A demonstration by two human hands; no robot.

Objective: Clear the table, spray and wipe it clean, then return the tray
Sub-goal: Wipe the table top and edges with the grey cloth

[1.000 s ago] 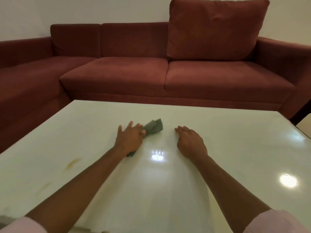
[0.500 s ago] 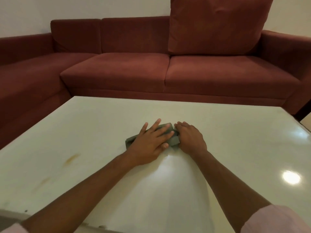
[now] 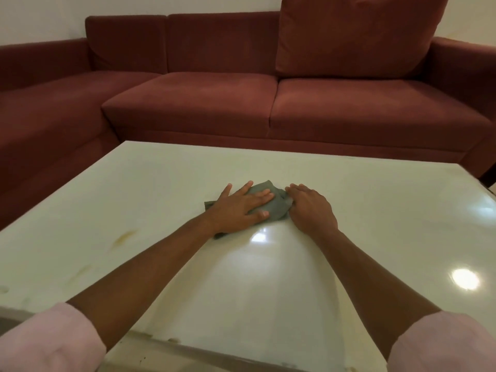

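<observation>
A grey cloth (image 3: 279,208) lies bunched in the middle of the glossy white table (image 3: 375,224). My left hand (image 3: 239,208) lies flat on the cloth with fingers spread, pressing it down. My right hand (image 3: 311,210) rests palm down just right of the cloth, its fingers touching the cloth's right edge. Part of the cloth is hidden under my left palm. No tray or spray bottle is in view.
A dark red corner sofa (image 3: 220,103) wraps around the far and left sides of the table, with a loose cushion (image 3: 354,36) at its back. Yellowish stains (image 3: 124,236) mark the table's left part. Bright light reflections (image 3: 465,279) show at the right.
My left hand slid the cloth rightward across the table until it met my right hand, which stayed in place. The cloth then shifted slightly under the left palm.
</observation>
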